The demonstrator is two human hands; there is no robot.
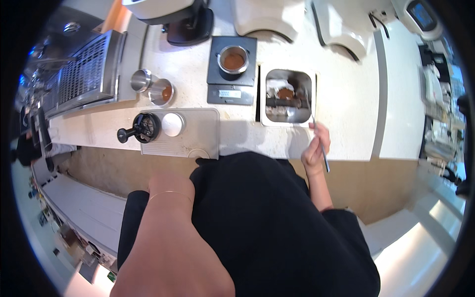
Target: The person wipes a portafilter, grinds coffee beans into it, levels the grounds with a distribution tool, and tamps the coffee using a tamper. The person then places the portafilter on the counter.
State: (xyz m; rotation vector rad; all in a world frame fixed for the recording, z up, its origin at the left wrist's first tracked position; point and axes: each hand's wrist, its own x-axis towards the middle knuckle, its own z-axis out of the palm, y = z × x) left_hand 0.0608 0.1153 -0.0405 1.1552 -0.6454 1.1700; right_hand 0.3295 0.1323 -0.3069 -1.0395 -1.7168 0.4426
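Observation:
My right hand (316,148) grips a thin metal rod-like utensil (325,157) near the counter's front edge. The utensil's far end reaches over the right side of a metal-lined waste bin (287,120) set into the counter, which holds brown coffee grounds and crumpled white scraps. Left of the bin, a metal cup (224,67) of ground coffee stands on a black digital scale (232,95). My left hand (171,182) hangs low at my side, below the counter edge; its fingers are hidden and blurred.
A pale ridged tray (198,130) bears what looks like a black crank-handled hand grinder (146,126) and a round white-topped container (173,124). Two metal cups (140,81) stand behind it. White machines (267,16) line the back; a slatted metal machine (87,63) is at left.

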